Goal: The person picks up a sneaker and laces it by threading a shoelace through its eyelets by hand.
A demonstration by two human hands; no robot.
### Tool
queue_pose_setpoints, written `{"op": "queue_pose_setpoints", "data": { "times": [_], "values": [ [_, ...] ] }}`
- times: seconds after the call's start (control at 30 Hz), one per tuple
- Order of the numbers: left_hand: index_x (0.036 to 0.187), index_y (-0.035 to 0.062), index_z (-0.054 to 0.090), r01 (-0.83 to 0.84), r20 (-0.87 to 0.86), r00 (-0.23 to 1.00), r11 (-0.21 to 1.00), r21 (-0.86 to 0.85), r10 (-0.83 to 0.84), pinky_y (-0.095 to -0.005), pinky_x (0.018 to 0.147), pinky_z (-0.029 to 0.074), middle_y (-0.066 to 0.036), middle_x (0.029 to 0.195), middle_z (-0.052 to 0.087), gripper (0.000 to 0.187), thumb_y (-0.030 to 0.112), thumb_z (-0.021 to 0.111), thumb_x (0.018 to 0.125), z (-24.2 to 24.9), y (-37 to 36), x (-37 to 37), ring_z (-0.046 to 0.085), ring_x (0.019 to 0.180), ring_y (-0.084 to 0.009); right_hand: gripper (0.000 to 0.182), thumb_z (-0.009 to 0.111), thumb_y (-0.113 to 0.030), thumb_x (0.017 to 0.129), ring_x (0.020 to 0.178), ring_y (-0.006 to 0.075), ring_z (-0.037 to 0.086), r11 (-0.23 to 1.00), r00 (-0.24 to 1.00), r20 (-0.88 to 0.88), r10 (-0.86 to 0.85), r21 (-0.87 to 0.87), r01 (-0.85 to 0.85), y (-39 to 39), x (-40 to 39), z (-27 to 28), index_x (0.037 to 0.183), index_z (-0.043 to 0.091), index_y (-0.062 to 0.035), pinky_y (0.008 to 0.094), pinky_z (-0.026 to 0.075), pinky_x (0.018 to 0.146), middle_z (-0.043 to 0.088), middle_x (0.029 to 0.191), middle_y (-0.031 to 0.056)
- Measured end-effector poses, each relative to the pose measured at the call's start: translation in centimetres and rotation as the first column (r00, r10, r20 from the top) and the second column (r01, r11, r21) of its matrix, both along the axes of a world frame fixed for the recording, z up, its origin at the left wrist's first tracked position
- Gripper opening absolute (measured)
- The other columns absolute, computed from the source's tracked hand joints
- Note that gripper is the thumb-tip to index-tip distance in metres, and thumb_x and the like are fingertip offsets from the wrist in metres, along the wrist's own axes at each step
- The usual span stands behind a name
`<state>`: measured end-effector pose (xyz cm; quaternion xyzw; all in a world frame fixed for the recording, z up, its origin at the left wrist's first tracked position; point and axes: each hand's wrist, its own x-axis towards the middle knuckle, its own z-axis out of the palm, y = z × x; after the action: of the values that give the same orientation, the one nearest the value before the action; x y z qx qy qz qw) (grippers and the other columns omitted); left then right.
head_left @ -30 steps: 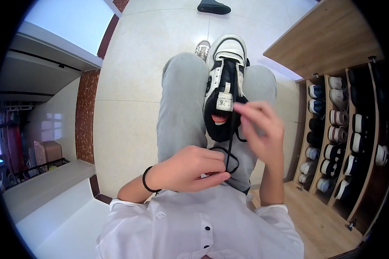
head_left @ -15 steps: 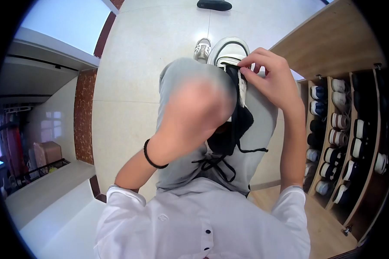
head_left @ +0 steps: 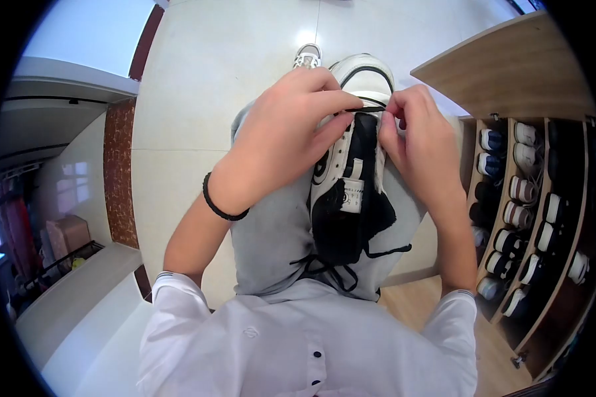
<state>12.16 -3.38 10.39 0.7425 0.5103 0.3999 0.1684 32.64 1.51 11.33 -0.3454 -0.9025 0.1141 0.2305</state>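
One sneaker (head_left: 351, 178) lies along the person's lap, heel end nearest the body and toe pointing away. It is white with black trim, its black tongue standing open with a white size label, and its dark mouth gaping toward the shirt. One black lace (head_left: 334, 264) is in it: the loose lengths trail out of the sneaker's near end across the grey trousers, just short of the white shirt hem.

Farther along the sneaker, over the eyelets near its toe, both hands meet. The left hand (head_left: 288, 135), with a black band at the wrist, pinches a taut stretch of the lace between thumb and forefinger at the sneaker's left edge. The right hand (head_left: 420, 149) pinches the same stretch at the sneaker's right edge, its fingers curled in.

Beyond the sneaker's toe, one foot in a grey shoe (head_left: 306, 57) rests on the pale tiled floor. To the right of the sneaker stands one open wooden shoe cabinet (head_left: 510, 73), its shelves lined with many pairs.
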Motion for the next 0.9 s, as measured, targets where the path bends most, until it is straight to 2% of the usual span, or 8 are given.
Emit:
{"op": "queue_pose_setpoints", "data": {
  "times": [0.1, 0.2, 0.27, 0.37, 0.7, 0.8, 0.87, 0.9],
  "values": [
    [0.1, 0.0041, 0.074, 0.042, 0.031, 0.999, 0.999, -0.029, -0.041, -0.032, 0.063, 0.05, -0.009, 0.088, 0.064, 0.021, -0.001, 0.073, 0.081, -0.3, 0.5, -0.2, 0.062, 0.075, -0.0226, 0.016, 0.069, -0.004, 0.083, 0.071, 0.0289, 0.062, 0.992, 0.991, -0.078, -0.111, 0.057, 0.116, -0.7, -0.2, -0.2, 0.093, 0.056, -0.0039, 0.0382, 0.05, 0.061, 0.058, 0.086, 0.0106],
    [0.098, 0.0026, 0.072, 0.079, 0.058, 0.995, 0.996, -0.027, -0.078, -0.0325, 0.064, 0.05, -0.009, 0.087, 0.063, 0.018, -0.002, 0.072, 0.081, -0.2, 1.0, -0.4, 0.062, 0.075, -0.0229, 0.013, 0.07, -0.001, 0.083, 0.069, 0.0257, 0.062, 0.999, 0.994, -0.11, -0.02, -0.03, 0.017, -0.6, 0.7, 0.9, 0.091, 0.061, -0.0023, 0.0343, 0.051, 0.059, 0.061, 0.086, 0.01],
    [0.096, 0.0017, 0.07, 0.097, 0.087, 0.992, 0.994, -0.044, -0.093, -0.0327, 0.065, 0.05, -0.009, 0.087, 0.063, 0.016, -0.002, 0.071, 0.081, -0.2, 1.3, -0.4, 0.062, 0.076, -0.023, 0.01, 0.071, 0.0, 0.084, 0.071, 0.0219, 0.064, 0.965, 0.979, -0.202, 0.006, -0.257, -0.059, -0.4, 1.4, 1.4, 0.092, 0.066, -0.0008, 0.03, 0.051, 0.059, 0.066, 0.089, 0.0095],
    [0.092, 0.0001, 0.065, 0.15, 0.072, 0.987, 0.988, -0.045, -0.146, -0.0326, 0.068, 0.049, -0.009, 0.085, 0.062, 0.011, -0.001, 0.07, 0.083, -0.3, 1.7, -0.4, 0.061, 0.077, -0.023, 0.013, 0.072, 0.002, 0.083, 0.074, 0.019, 0.066, 0.969, 0.979, -0.204, -0.022, -0.244, -0.029, 0.1, 2.0, 1.6, 0.096, 0.07, 0.0002, 0.0278, 0.052, 0.061, 0.068, 0.092, 0.0088],
    [0.096, 0.0001, 0.058, 0.152, 0.081, 0.986, 0.984, -0.096, -0.144, -0.0325, 0.07, 0.047, -0.011, 0.091, 0.057, 0.013, -0.003, 0.064, 0.086, -0.1, 1.2, -0.3, 0.057, 0.083, -0.0232, 0.016, 0.071, 0.0, 0.083, 0.073, 0.02, 0.065, 0.957, 0.973, -0.212, 0.089, -0.253, -0.143, 1.9, 2.2, 0.9, 0.099, 0.073, -0.0022, 0.0287, 0.051, 0.062, 0.067, 0.09, 0.0081],
    [0.096, 0.0005, 0.058, 0.157, 0.08, 0.985, 0.984, -0.087, -0.15, -0.0329, 0.07, 0.047, -0.011, 0.091, 0.057, 0.014, -0.002, 0.065, 0.085, -0.1, 1.2, -0.2, 0.057, 0.084, -0.0241, 0.014, 0.071, -0.002, 0.082, 0.073, 0.0226, 0.064, 0.937, 0.982, -0.112, 0.15, -0.3, -0.177, 3.0, 2.1, 1.8, 0.096, 0.069, -0.0034, 0.0313, 0.05, 0.062, 0.064, 0.087, 0.0078],
    [0.096, 0.0006, 0.059, 0.152, 0.069, 0.987, 0.984, -0.093, -0.146, -0.0332, 0.07, 0.047, -0.011, 0.091, 0.057, 0.015, -0.001, 0.067, 0.084, 0.0, 1.2, 0.0, 0.057, 0.084, -0.0248, 0.012, 0.07, -0.005, 0.08, 0.073, 0.0257, 0.062, 0.906, 0.946, -0.081, 0.315, -0.27, -0.325, 4.2, 1.9, 1.9, 0.091, 0.063, -0.0049, 0.0347, 0.049, 0.063, 0.06, 0.084, 0.0086],
    [0.094, 0.002, 0.06, 0.113, 0.04, 0.993, 0.993, -0.03, -0.112, -0.0337, 0.07, 0.047, -0.01, 0.09, 0.057, 0.015, 0.001, 0.069, 0.083, 0.2, 1.0, 0.2, 0.056, 0.083, -0.0252, 0.012, 0.07, -0.005, 0.08, 0.073, 0.0257, 0.062, 0.906, 0.946, -0.082, 0.314, -0.271, -0.324, 4.4, 1.8, 2.0, 0.091, 0.063, -0.0049, 0.0347, 0.049, 0.063, 0.06, 0.084, 0.0086]
  ]
}}
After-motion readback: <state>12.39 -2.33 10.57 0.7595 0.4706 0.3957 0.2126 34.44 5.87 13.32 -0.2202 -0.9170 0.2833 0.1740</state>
